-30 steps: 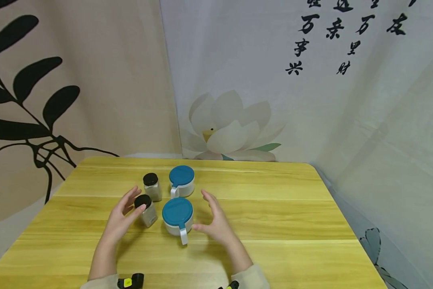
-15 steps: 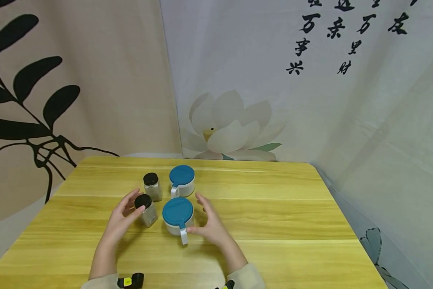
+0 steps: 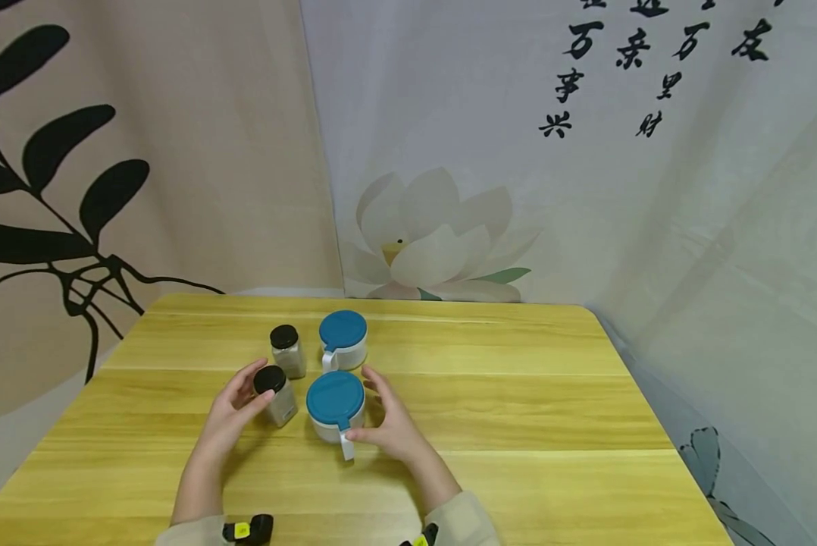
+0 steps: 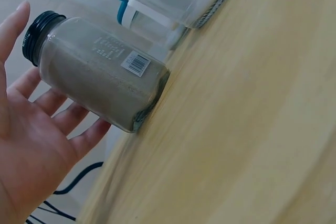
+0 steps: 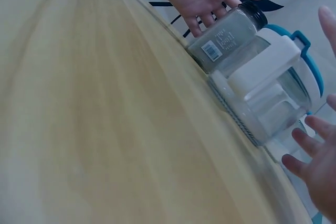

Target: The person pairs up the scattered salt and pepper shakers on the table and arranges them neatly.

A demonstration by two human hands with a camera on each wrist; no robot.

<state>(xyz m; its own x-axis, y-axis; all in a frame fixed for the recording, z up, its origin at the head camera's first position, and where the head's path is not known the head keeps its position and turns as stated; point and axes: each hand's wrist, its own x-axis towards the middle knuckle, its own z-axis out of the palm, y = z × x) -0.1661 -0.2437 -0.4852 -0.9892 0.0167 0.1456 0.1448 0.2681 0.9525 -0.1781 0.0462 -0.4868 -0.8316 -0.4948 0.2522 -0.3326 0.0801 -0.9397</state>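
A glass jar of greyish powder with a black lid (image 3: 282, 406) stands upright on the table. My left hand (image 3: 230, 413) is beside it, thumb raised off the lid and fingers loosely spread along its far side. In the left wrist view the fingertips (image 4: 94, 132) lie close to the jar (image 4: 100, 74); contact is unclear. My right hand (image 3: 391, 428) is at the right of the nearer clear canister with a blue lid and white handle (image 3: 336, 400). The right wrist view shows those fingers (image 5: 307, 142) spread, slightly apart from the canister (image 5: 273, 87).
Behind stand a second black-lidded jar (image 3: 287, 353) and a second blue-lidded canister (image 3: 343, 337). All rest on a wooden table (image 3: 518, 394) with a printed cloth backdrop (image 3: 449, 114) behind it. Each wrist wears a black strap with a yellow patch.
My right hand has moved left, closer to the nearer canister and its handle. My left hand has stayed almost still beside the jar. The jars and canisters have not moved.
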